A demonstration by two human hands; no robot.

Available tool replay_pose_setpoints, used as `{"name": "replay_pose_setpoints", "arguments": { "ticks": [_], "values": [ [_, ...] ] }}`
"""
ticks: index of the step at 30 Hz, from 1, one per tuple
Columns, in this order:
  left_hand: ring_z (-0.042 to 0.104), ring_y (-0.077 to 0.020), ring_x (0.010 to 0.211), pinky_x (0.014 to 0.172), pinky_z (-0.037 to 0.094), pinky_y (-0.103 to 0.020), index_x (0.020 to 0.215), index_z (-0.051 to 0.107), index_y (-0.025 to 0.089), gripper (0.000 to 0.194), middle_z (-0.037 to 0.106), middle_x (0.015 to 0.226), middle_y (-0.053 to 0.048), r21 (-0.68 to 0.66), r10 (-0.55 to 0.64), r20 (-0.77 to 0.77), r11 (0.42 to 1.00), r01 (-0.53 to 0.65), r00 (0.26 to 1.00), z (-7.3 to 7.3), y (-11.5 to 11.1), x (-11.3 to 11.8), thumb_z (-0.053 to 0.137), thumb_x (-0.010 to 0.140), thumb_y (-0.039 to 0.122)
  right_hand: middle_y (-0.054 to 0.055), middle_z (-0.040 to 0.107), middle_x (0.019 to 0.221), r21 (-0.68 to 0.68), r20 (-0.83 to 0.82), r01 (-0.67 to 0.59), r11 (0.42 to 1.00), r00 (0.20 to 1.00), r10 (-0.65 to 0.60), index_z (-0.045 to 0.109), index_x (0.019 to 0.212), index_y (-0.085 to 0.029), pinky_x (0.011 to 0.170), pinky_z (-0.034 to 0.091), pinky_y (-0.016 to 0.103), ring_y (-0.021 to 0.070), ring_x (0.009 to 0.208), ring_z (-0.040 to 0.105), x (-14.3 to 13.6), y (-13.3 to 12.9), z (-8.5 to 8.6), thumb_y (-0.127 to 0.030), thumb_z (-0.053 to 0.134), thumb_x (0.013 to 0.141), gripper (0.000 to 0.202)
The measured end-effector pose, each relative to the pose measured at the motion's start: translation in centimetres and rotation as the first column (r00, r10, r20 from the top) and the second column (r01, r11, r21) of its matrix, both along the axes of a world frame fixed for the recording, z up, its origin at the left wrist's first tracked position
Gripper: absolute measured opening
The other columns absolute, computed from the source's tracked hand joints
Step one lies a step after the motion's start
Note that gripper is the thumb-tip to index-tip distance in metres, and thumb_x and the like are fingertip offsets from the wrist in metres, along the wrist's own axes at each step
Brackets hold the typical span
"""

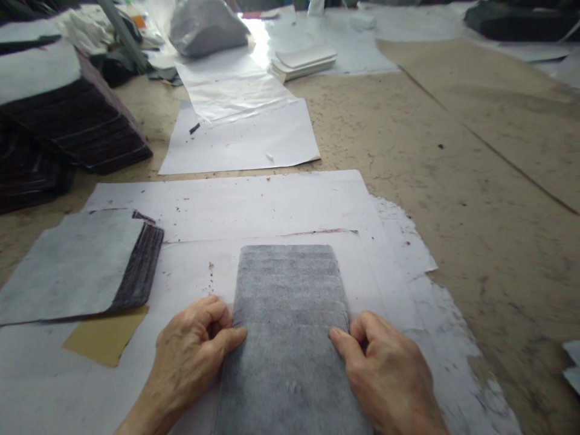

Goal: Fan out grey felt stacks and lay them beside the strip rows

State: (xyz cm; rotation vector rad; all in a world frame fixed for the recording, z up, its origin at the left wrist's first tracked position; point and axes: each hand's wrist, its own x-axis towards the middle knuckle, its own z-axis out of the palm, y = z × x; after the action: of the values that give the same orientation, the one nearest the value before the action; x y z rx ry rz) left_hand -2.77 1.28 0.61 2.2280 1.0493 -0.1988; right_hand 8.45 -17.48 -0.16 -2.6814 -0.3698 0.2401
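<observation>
Nearest to me, the left hand (194,350) and the right hand (385,362) held a grey panel (285,368) by its two long edges, one on each side. I saw each grip narrow, with the thumb tip on the panel's top face and the fingers curled at its edge; how far the fingers reached underneath, I could not tell. The panel lay in the lower middle of my view, its rounded far corners pointing away from me, over white paper (217,208) spread on the table (389,145). To the left of the left hand I had a yellow piece (109,341), partly covered by a stack of grey-topped pieces (72,266) with dark, layered edges. Past the white paper, a second white sheet (244,142) lay flat, with a clear plastic sheet (235,87) overlapping its far part. On the far left I made out a tall dark stack (86,127) with a pale top. Farther off stood a small pile of white pieces (306,63), a brown sheet (475,69) to the right, and a grey plastic-wrapped bundle (206,27).
</observation>
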Motion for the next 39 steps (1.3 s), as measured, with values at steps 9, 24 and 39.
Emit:
{"name": "replay_pose_setpoints", "arguments": {
  "ticks": [9,24,39],
  "values": [
    [0.037,-0.0128,0.057,0.059,0.027,-0.028,0.051,0.039,0.018,0.031,0.041,0.056,0.003,0.023,0.004,-0.005,1.0,-0.004,1.0,-0.3,-0.1,0.0,0.049,0.06,0.046,0.001,0.043,0.044,0.034,-0.07,0.014,0.999,0.997,-0.012,0.036,0.046,-0.02,0.042,0.029,0.024,0.0123,0.041,0.04,0.3,0.0,0.5,-0.042,0.04,0.062,0.029],
    [0.046,-0.0176,0.079,0.074,0.038,-0.034,0.082,0.047,0.021,0.018,0.05,0.083,-0.001,0.179,-0.033,0.151,0.984,0.005,0.988,-0.3,-1.2,-0.5,0.053,0.068,0.03,0.004,0.057,0.071,-0.052,0.419,-0.251,0.967,0.873,0.249,0.05,0.077,-0.02,0.047,0.043,0.028,0.019,0.065,0.056,0.8,-1.7,-1.1,-0.043,0.05,0.074,0.023],
    [0.045,-0.0165,0.082,0.076,0.035,-0.035,0.095,0.046,0.022,0.037,0.049,0.086,0.001,0.076,-0.324,0.09,0.945,0.318,0.942,1.3,1.3,2.1,0.059,0.06,0.021,0.002,0.055,0.086,0.131,-0.043,-0.435,0.891,0.895,0.444,0.056,0.086,-0.02,0.07,0.041,0.03,0.0174,0.083,0.052,4.5,0.0,0.7,-0.023,0.054,0.059,0.028]
  ]
}}
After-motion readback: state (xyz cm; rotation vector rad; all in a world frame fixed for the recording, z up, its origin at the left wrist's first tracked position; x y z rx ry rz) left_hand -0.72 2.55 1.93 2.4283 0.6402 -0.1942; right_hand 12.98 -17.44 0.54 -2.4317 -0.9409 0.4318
